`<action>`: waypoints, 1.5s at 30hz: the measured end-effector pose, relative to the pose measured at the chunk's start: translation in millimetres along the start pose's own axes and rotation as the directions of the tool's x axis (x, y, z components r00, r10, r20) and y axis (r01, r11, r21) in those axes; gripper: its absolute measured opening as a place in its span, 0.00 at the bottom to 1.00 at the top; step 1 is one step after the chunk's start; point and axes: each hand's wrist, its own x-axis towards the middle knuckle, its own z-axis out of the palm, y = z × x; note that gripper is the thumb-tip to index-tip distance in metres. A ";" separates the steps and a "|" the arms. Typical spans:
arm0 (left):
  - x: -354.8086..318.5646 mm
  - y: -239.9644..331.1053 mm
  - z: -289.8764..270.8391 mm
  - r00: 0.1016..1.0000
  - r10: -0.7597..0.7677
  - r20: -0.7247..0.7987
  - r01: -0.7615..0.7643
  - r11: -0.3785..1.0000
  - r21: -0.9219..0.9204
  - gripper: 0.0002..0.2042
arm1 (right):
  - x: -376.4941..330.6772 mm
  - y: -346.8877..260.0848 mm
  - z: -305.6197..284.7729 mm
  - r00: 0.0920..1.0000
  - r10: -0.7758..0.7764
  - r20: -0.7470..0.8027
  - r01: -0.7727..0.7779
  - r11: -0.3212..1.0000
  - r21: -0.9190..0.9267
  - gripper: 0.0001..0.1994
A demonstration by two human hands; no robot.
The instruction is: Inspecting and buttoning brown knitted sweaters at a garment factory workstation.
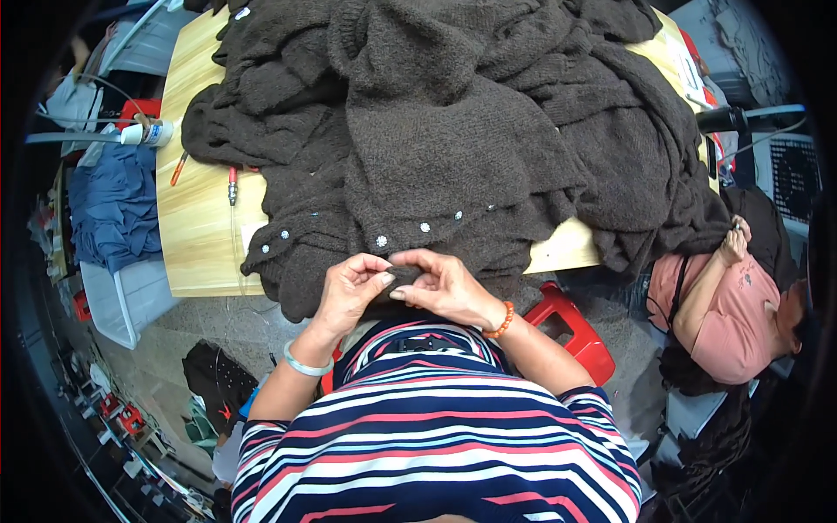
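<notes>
Head view showed the left hand and right hand brought together just below the table edge, fingertips pinched on a fold of the cardigan where its hem hung over the near side. The pinched bit sat between both thumbs and forefingers; whether a needle or thread was in there, I could not tell.

Just above the hands ran a row of small pale buttons along the knit band. The rest of the dark brown knitwear lay heaped over most of the table, with only a bare strip left on the left side, where a small red-tipped tool and a tube lay.

In my judgement the risk was the heap's weight: much of it draped over the right edge, and a tug could drag the pinched fold loose or pull the pile floorward. Loose knit could also snag on fingers.

Room was tight. A red stool stood near the right elbow, and another person sat close on the right, holding the same dark knit.
</notes>
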 end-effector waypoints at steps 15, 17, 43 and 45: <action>-5.7 -24.5 -24.7 0.991 0.085 0.108 -0.087 0.996 0.021 0.05 | -6.1 32.0 38.8 0.906 -0.275 -0.322 0.145 0.917 -0.372 0.08; -6.0 -20.3 -23.3 0.989 0.084 0.126 -0.088 0.996 0.031 0.04 | -5.2 33.5 42.0 0.876 -0.341 -0.342 0.169 0.880 -0.444 0.08; 58.0 5.8 -27.7 0.971 -0.199 0.131 0.221 0.960 -0.173 0.09 | -3.9 37.1 66.7 0.788 -0.584 -0.196 0.278 0.622 -0.732 0.09; 56.6 7.2 -27.1 0.966 -0.221 0.135 0.239 0.961 -0.140 0.08 | -3.4 34.1 64.7 0.796 -0.569 -0.206 0.270 0.638 -0.721 0.09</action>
